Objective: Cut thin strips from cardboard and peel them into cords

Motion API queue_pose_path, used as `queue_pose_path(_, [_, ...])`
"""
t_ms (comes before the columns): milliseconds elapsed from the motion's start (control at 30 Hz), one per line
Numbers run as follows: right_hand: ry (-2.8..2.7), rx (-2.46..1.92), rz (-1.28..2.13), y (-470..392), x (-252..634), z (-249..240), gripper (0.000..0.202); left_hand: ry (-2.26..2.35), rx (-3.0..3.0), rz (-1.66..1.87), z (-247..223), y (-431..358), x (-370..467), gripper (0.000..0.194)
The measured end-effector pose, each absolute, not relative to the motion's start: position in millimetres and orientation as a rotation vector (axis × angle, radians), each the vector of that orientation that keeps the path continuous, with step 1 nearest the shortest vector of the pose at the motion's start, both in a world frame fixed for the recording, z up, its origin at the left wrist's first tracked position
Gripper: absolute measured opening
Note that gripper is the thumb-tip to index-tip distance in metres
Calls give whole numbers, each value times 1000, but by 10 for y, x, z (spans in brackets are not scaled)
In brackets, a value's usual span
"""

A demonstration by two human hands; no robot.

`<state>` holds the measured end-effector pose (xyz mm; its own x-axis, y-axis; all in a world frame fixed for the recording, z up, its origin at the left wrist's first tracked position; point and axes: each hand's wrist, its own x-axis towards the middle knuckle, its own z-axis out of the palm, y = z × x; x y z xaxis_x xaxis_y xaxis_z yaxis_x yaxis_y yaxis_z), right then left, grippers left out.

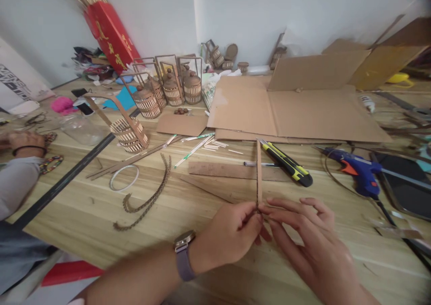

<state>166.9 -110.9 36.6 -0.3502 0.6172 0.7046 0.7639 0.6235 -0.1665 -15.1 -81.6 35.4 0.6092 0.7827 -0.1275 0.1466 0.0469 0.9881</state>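
Observation:
A narrow strip of brown cardboard points away from me, its near end pinched between both hands. My left hand, with a watch on the wrist, is closed on that end with thumb and curled fingers. From the other side, my right hand pinches the same end with thumb and forefinger, its other fingers loosely stretched. Just beyond the hands lie a flat cardboard piece, a pen and a yellow-black utility knife. What the fingertips cover is hidden.
Right of my hands lie a blue glue gun and a dark tablet. Large cardboard sheets lie behind. Leftward stand a small basket with a handle and several lidded ones. Another person's hand rests at far left.

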Motion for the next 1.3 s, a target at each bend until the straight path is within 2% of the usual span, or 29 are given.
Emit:
queue_pose_path(433, [-1808, -1266, 97, -1106, 1706, 323, 12, 808, 1568, 512, 362, -831, -175, 28])
queue_pose_path(633, [-1937, -1182, 0, -1105, 1693, 357, 7, 668, 1355, 617, 301, -810, -152, 52])
queue_pose_path(700, [-1982, -1160, -58, -1094, 1689, 354, 7, 673, 1350, 630, 269, -803, -146, 55])
queue_pose_path(867, [-2012, -1143, -112, -1076, 1691, 324, 8, 699, 1366, 660, 246, -792, -144, 51])
queue_pose_path(1067, [-2027, -1146, -125, -1098, 1702, 275, 10, 768, 1460, 688, 280, -791, -139, 34])
queue_pose_path(1300, [-1980, -1223, -86, -1109, 1702, 250, 10, 783, 1460, 640, 265, -807, -144, 30])
